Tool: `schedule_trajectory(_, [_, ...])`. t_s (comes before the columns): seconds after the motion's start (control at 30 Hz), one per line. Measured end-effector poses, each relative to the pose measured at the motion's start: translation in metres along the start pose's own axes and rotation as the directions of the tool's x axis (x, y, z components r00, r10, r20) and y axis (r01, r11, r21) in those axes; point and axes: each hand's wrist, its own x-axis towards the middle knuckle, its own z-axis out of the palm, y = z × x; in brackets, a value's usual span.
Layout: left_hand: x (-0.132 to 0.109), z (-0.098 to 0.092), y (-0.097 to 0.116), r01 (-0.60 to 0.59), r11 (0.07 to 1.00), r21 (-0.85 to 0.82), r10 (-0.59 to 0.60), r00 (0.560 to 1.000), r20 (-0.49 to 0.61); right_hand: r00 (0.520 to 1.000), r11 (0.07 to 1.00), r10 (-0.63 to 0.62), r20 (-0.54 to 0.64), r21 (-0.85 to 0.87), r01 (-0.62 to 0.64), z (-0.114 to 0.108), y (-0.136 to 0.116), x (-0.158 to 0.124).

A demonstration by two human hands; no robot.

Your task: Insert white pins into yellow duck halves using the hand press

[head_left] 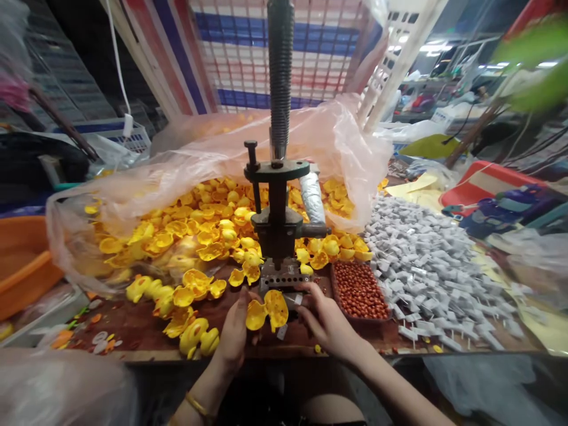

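Observation:
My left hand [235, 326] is closed on a yellow plastic duck shell [276, 309], whose hollow halves face up towards me. Just to its right, my right hand [326, 319] pinches a small grey-white plastic block [294, 299] with a thin pin. Both hands are close in front of the metal hand press [277, 231], at the block with a row of holes [286, 279] at its foot. Some fingers of my left hand are hidden behind the shell.
Yellow duck shells [168, 236] spill from a clear plastic bag [310, 130] behind the press. On the right are a tray of small reddish-brown beads [360, 290] and a heap of grey blocks [439, 260]. An orange basin [26, 266] stands far left.

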Motion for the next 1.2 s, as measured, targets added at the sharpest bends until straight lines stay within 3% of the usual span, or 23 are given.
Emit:
schedule_trajectory(0.13, [0.005, -0.001, -0.004, -0.028, 0.999, 0.025, 0.027, 0.999, 0.031, 0.978, 0.957, -0.176, 0.113, -0.213, 0.197, 0.001, 0.003, -0.001])
schedule_trajectory(0.33, [0.012, -0.004, -0.002, -0.042, 0.997, 0.07, 0.037, 0.997, 0.075, 0.875, 0.758, -0.443, 0.192, -0.44, 0.481, -0.002, 0.008, 0.002])
schedule_trajectory(0.47, [0.015, -0.005, 0.003, -0.077, 0.992, 0.104, 0.066, 0.992, 0.109, 0.837, 0.681, -0.487, 0.252, -0.49, 0.544, -0.001, 0.006, 0.003])
schedule_trajectory(0.57, [0.014, -0.002, 0.008, -0.133, 0.98, 0.146, 0.112, 0.983, 0.143, 0.84, 0.609, -0.462, 0.286, -0.586, 0.535, 0.003, 0.001, 0.003])
schedule_trajectory(0.63, [0.013, -0.001, 0.011, -0.106, 0.987, 0.124, 0.085, 0.983, 0.165, 0.845, 0.588, -0.438, 0.305, -0.613, 0.527, 0.007, -0.001, 0.002])
schedule_trajectory(0.73, [0.012, -0.003, 0.017, 0.042, 0.998, 0.044, -0.049, 0.983, 0.178, 0.873, 0.716, -0.397, 0.282, -0.5, 0.487, 0.009, -0.006, 0.001])
schedule_trajectory(0.83, [0.011, -0.007, 0.018, 0.248, 0.968, -0.046, -0.232, 0.946, 0.224, 0.891, 0.88, -0.357, 0.282, -0.218, 0.422, 0.006, -0.012, 0.0])
schedule_trajectory(0.9, [0.01, -0.006, 0.013, 0.292, 0.952, -0.095, -0.267, 0.94, 0.215, 0.899, 0.924, -0.327, 0.292, -0.1, 0.369, 0.004, -0.014, 0.0])
schedule_trajectory(0.93, [0.009, -0.004, 0.009, 0.24, 0.963, -0.12, -0.217, 0.96, 0.179, 0.915, 0.938, -0.304, 0.264, -0.085, 0.336, 0.004, -0.015, 0.0])
schedule_trajectory(1.0, [0.005, 0.0, -0.001, 0.006, 0.994, -0.106, 0.003, 0.997, 0.083, 0.958, 0.956, -0.259, 0.126, -0.106, 0.273, 0.004, -0.015, 0.0])
schedule_trajectory(1.1, [0.002, 0.001, -0.015, -0.334, 0.929, 0.161, 0.321, 0.942, 0.101, 0.965, 0.958, -0.261, 0.037, -0.112, 0.263, -0.005, -0.011, 0.001])
schedule_trajectory(1.2, [0.006, -0.007, -0.02, -0.345, 0.895, 0.284, 0.323, 0.938, 0.122, 0.984, 0.94, -0.175, 0.032, -0.291, 0.176, -0.03, 0.0, 0.006])
